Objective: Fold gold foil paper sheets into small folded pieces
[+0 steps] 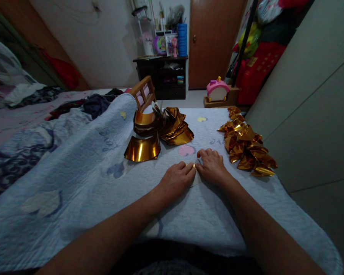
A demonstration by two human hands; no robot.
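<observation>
My left hand [178, 177] and my right hand [212, 166] meet over the middle of the blue quilt [126, 202]. Between them is a sheet of foil paper [197, 180], pale side up, with a small gold glint at the fingertips. Both hands are closed on it, thumbs and fingers pinching its far edge; much of the sheet is hidden beneath them. Beyond my left hand lie stacks of curved gold foil sheets [142, 148], fanned out. To the right of my right hand is a heap of folded gold foil pieces [246, 147].
A small wooden frame with pink panels [144, 93] stands behind the foil stacks. Past the far edge are a pink toy [218, 91] and a dark cabinet [160, 78]. A pale cupboard wall [312, 122] borders the right side; crumpled bedding [20, 152] lies left.
</observation>
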